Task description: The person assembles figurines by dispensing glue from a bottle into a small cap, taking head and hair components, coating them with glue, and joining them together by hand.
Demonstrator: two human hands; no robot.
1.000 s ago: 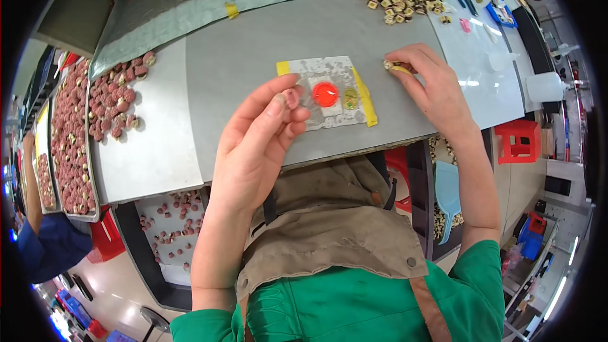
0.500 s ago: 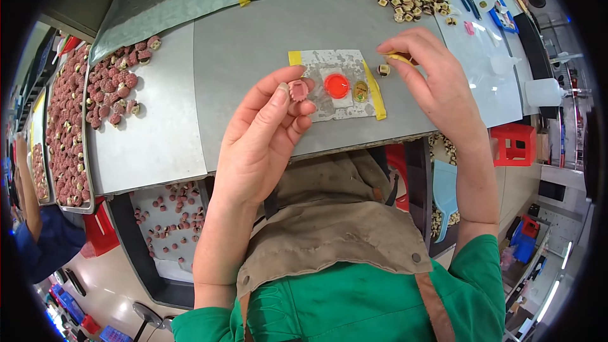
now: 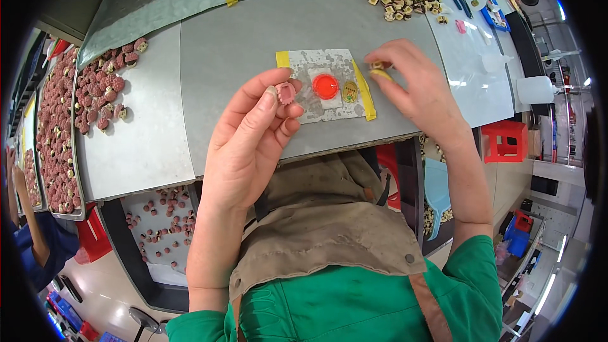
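Observation:
My left hand [image 3: 253, 120] pinches a small pink cup-shaped piece [image 3: 287, 94] between thumb and fingers, its square hollow turned up. My right hand [image 3: 415, 85] has its thumb and fingertips closed round a small cream-and-dark block [image 3: 378, 65], partly hidden by the fingers. A yellow cover [image 3: 381, 75] sits on a fingertip of that hand. Between the hands lies a speckled white sheet [image 3: 310, 60], edged with yellow tape [image 3: 367, 98]. On it are a round red dish [image 3: 325, 87] and an oval gold-and-green label [image 3: 349, 92].
Several cream-and-dark blocks [image 3: 405, 0] are heaped at the far right. Bumpy pink pieces [image 3: 101, 88] lie at the left, with more in a metal tray [image 3: 81, 199]. An open drawer [image 3: 145, 278] sits below. White bottles [image 3: 535, 90] and pliers [image 3: 461, 1] stand right.
My right hand has come down round the cream-and-dark block, which lay in the open on the table before. My left hand keeps its pink piece. The whole view has shifted slightly.

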